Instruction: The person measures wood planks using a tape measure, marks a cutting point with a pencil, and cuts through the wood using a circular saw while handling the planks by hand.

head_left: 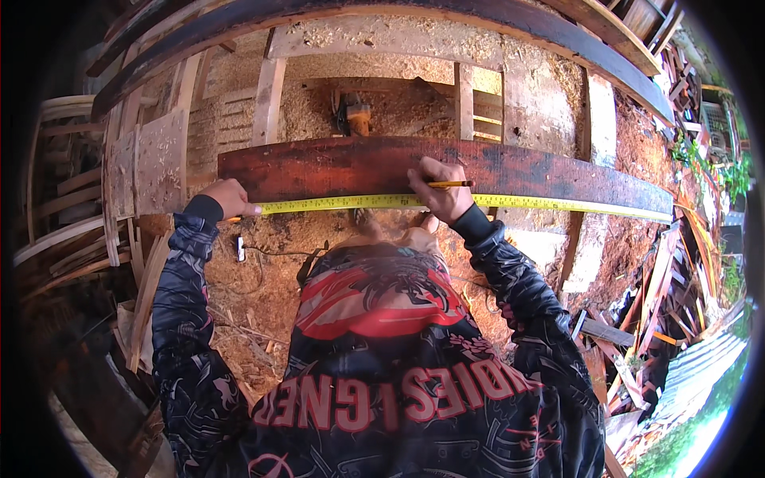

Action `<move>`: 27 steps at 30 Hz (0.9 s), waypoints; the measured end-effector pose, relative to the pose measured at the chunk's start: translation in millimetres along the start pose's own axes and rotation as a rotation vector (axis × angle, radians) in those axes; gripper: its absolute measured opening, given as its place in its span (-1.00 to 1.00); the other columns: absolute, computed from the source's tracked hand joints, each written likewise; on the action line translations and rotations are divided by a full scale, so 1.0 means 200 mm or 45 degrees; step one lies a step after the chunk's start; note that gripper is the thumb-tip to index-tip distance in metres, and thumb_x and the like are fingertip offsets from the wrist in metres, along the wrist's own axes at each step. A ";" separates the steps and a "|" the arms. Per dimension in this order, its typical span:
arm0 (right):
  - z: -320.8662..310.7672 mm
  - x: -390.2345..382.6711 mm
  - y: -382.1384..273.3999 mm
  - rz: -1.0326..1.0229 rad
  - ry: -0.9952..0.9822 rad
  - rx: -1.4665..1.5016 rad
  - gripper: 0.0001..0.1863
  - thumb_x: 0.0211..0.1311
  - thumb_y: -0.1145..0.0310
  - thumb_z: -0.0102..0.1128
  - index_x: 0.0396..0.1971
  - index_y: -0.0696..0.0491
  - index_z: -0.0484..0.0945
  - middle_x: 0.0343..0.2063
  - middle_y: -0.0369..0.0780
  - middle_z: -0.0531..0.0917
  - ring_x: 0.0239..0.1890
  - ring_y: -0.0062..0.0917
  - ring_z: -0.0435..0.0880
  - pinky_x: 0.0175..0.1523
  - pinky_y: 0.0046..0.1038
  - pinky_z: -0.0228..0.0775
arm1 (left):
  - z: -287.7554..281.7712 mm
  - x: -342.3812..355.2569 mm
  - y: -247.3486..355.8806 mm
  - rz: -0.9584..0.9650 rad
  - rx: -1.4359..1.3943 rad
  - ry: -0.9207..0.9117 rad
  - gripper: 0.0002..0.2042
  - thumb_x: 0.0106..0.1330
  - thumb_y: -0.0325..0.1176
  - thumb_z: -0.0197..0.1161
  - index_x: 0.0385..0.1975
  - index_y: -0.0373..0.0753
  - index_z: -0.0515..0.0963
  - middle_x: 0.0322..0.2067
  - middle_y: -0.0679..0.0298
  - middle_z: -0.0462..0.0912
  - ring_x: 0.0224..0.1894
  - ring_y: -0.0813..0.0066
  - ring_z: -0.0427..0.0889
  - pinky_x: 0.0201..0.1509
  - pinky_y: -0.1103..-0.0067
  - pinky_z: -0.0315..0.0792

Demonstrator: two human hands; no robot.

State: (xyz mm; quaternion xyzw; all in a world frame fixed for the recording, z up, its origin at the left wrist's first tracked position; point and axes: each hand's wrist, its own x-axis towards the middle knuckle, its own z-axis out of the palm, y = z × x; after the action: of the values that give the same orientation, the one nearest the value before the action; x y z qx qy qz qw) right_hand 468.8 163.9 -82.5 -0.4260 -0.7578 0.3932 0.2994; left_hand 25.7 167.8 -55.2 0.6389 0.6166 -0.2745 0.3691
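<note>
Tape measure along reddish plank

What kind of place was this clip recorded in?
Probably an open-air carpentry or sawmill yard: sawdust covers the ground, scrap timber is piled around, and a reddish plank lies under a yellow tape measure for marking.

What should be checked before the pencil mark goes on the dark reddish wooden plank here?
1. Yellow tape measure lies along the near edge of the dark reddish wooden plank: ok.
2. Left hand pins the tape's end at the plank's left end: ok.
3. Right hand holds the yellow pencil over the tape: ok.
4. Pencil tip on the right graduation: cannot tell.
5. Plank steady on its sawdust-covered wooden supports: cannot tell.
</note>
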 end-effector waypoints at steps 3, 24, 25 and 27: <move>0.03 0.00 0.01 0.050 0.204 -0.039 -0.73 0.24 0.39 0.24 -0.58 0.14 0.39 -0.69 -0.08 0.48 -0.65 -0.30 0.54 -0.51 -0.37 0.32 | 0.00 0.00 0.01 -0.016 -0.004 -0.010 -0.50 0.07 0.11 0.39 -0.42 -0.32 0.71 -0.56 0.06 0.67 -0.49 0.25 0.65 -0.31 0.36 0.49; 0.04 -0.01 0.00 0.114 0.213 -0.029 -0.73 0.23 0.36 0.26 -0.56 0.12 0.39 -0.67 -0.06 0.49 -0.62 -0.19 0.55 -0.49 -0.31 0.34 | -0.01 -0.01 0.03 -0.036 0.033 -0.013 -0.51 0.10 0.11 0.38 -0.40 -0.31 0.71 -0.53 0.06 0.67 -0.45 0.23 0.65 -0.30 0.37 0.49; 0.04 -0.01 0.02 0.052 0.197 -0.019 -0.72 0.23 0.35 0.27 -0.56 0.12 0.39 -0.67 -0.06 0.48 -0.62 -0.19 0.54 -0.49 -0.31 0.34 | 0.00 -0.01 0.02 -0.025 0.032 0.006 -0.51 0.10 0.10 0.38 -0.40 -0.31 0.71 -0.54 0.06 0.67 -0.46 0.24 0.65 -0.31 0.37 0.48; 0.05 -0.02 0.02 -0.007 0.184 -0.004 -0.72 0.23 0.35 0.27 -0.56 0.12 0.38 -0.67 -0.07 0.48 -0.62 -0.19 0.53 -0.49 -0.31 0.34 | 0.00 -0.01 0.02 -0.025 0.023 0.001 -0.51 0.10 0.11 0.38 -0.40 -0.31 0.71 -0.54 0.07 0.66 -0.46 0.25 0.64 -0.31 0.37 0.48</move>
State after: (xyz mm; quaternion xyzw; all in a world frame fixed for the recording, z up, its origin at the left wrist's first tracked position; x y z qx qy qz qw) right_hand 464.9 159.4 -91.5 -0.4519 -0.7360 0.3593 0.3537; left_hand 29.8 167.0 -51.7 0.6362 0.6205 -0.2837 0.3603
